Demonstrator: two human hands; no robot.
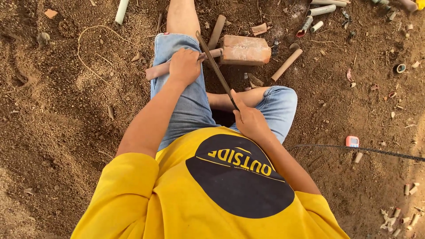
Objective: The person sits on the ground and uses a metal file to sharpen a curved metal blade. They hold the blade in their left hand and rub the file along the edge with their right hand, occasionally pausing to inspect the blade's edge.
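One saw blade, one pipe, two hands.

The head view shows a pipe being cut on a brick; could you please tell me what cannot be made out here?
- Pipe: its middle is hidden under the left hand.
- Blade: its handle end is hidden in the right hand; its teeth are too small to see.
- Brick: its underside is hidden.
- Cord: cut off by the right edge.
- Pieces at top right: partly cut off by the top edge.

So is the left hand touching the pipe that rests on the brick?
Touching. The head view shows the left hand wrapped over the brownish pipe, pressing it down beside the brick, with no gap visible.
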